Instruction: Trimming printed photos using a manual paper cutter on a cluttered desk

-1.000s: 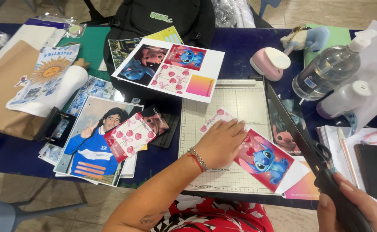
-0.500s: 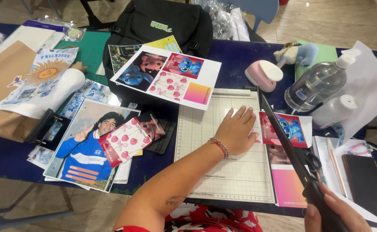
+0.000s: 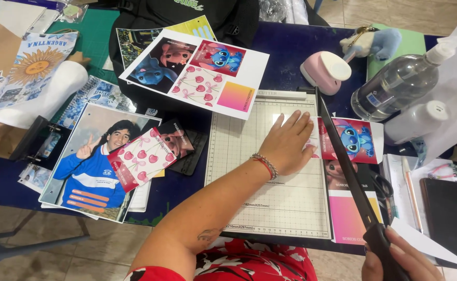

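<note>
Right hand (image 3: 401,256) holds cutter blade (image 3: 345,167) raised, slanting away.

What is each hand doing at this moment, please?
Left hand: open, pressed flat on the printed sheet on the paper cutter.
Right hand: closed around the cutter's black blade handle.

Left hand (image 3: 290,143) flat on paper cutter (image 3: 270,208); printed sheet (image 3: 356,171) under blade arm (image 3: 345,166) — right hand (image 3: 397,260) on its handle; bottle (image 3: 397,83) behind.
</note>
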